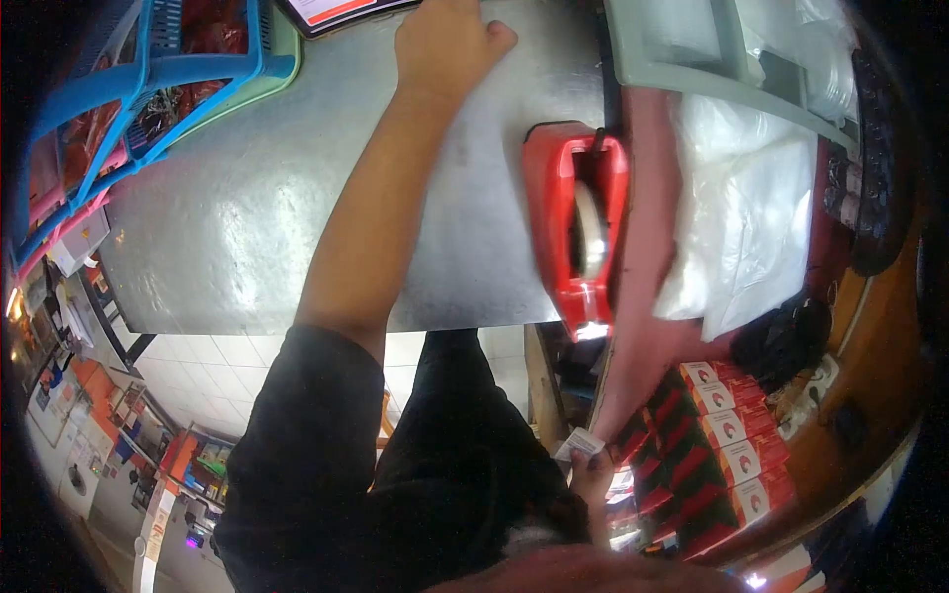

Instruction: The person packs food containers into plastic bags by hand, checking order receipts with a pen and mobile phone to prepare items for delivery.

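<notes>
My left arm reaches across the metal tabletop (247,208), with my left hand (450,44) at the top edge of the view. Its thumb sticks out to the right, and the other fingers are cut off by the frame. Just left of this hand lies a dark-framed flat panel (341,12) with a white and red face. Low on the right, beside the table, my right hand (593,476) is closed on a small white printed card (580,445). A red tape dispenser (561,212) with a roll in it stands at the table's right edge.
Blue plastic baskets (143,84) holding red items stand at the upper left. Clear plastic bags (746,222) lie on the red surface (647,148) at right, below a grey tray (623,44). Red and white boxes (732,430) are stacked at lower right, near a cable.
</notes>
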### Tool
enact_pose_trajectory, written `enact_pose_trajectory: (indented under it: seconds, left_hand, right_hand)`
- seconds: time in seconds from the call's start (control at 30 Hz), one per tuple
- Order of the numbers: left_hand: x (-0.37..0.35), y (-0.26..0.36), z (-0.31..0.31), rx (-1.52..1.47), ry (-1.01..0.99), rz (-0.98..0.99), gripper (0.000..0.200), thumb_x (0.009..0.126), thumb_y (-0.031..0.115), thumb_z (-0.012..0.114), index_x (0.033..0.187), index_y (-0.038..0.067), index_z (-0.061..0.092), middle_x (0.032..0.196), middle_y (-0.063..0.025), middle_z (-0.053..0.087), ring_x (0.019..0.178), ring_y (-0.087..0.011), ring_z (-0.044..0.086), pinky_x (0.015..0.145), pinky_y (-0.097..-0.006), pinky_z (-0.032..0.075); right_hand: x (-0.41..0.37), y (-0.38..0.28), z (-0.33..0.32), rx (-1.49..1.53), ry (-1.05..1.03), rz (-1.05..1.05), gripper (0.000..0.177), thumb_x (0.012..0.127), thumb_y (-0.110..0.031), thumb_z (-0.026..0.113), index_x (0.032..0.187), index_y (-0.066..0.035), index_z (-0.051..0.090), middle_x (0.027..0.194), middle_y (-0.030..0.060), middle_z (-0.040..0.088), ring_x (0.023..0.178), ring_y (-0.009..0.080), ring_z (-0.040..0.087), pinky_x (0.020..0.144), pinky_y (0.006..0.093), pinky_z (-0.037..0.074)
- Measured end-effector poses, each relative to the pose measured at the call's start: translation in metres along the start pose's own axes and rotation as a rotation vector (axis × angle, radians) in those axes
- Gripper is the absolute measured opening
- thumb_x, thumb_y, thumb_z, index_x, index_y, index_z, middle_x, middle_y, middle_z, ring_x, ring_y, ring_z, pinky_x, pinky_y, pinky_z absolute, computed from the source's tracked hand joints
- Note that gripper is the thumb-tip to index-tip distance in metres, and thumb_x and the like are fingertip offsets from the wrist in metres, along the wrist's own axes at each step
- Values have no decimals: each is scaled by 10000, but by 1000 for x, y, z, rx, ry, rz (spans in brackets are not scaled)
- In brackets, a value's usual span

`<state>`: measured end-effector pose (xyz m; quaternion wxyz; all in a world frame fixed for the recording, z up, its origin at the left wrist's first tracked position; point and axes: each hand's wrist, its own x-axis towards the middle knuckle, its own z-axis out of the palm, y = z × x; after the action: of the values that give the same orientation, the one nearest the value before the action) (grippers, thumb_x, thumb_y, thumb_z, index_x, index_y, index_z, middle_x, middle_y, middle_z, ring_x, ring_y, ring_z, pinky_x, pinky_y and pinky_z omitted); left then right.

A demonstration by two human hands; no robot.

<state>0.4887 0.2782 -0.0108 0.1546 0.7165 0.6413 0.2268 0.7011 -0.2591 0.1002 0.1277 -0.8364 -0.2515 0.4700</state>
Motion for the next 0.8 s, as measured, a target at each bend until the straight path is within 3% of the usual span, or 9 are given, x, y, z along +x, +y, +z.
enact_pose_trajectory:
  seconds: [0.07,0.13,0.27,0.37,0.43,0.53,0.57,0.63,0.8]
  left_hand:
    - [3,1,-2,21,-5,8,986,668,130,668,1515,240,176,745,-180,625,682,-372,624,649,-473,509]
    - [3,1,-3,3,-48,-8,985,672,136,669,1516,244,173,753,-188,630,690,-379,627,660,-477,511]
    - [6,11,-9,34,-72,-74,988,674,142,669,1518,246,166,765,-197,638,700,-380,631,663,-476,515]
    - [1,7,-10,11,-133,-113,999,682,155,666,1525,249,138,756,-194,643,689,-389,628,665,-476,516]
    - [-8,-11,12,-33,124,83,782,723,227,656,1446,209,357,690,-111,620,621,-320,626,586,-448,507]
    - [-15,-25,26,-17,245,125,867,704,222,707,1465,154,297,643,-79,567,581,-292,605,563,-425,502]
    - [-17,-27,27,-19,263,132,867,704,222,707,1465,154,297,643,-79,567,581,-292,605,563,-425,502]
    - [-17,-24,25,-182,168,-13,760,744,295,696,1394,80,368,899,-197,644,797,-372,644,673,-450,528]
    - [-27,-31,24,-342,251,-59,708,729,270,723,1300,13,394,844,-155,629,762,-346,630,679,-427,514]
  right_hand:
    - [0,8,1,103,5,53,185,872,-106,651,1026,-4,647,915,100,689,841,192,648,765,340,513]
    - [-1,4,1,181,-31,98,192,862,-32,642,1048,12,629,981,87,673,906,164,619,851,307,470]
    - [-7,1,3,153,43,116,194,878,-66,648,1053,16,628,967,82,676,911,159,621,850,304,469]
    - [-12,6,-5,225,-22,77,193,887,-75,643,1055,18,627,966,78,677,916,160,625,843,311,479]
    - [-17,26,-12,-4,-27,9,191,886,-78,643,1050,18,626,971,80,677,902,166,629,823,314,489]
    - [-31,13,-15,124,42,121,177,892,-76,629,1043,16,626,972,79,673,893,170,629,803,307,495]
    - [-36,9,-16,128,48,102,177,892,-76,629,1043,16,626,972,79,673,893,170,629,803,307,495]
    - [-43,5,-18,-33,113,-63,165,901,-82,617,1032,18,626,963,87,673,883,167,626,794,299,491]
    - [-61,34,-26,199,138,-183,202,916,-90,598,1084,23,591,952,102,664,871,173,617,784,305,486]
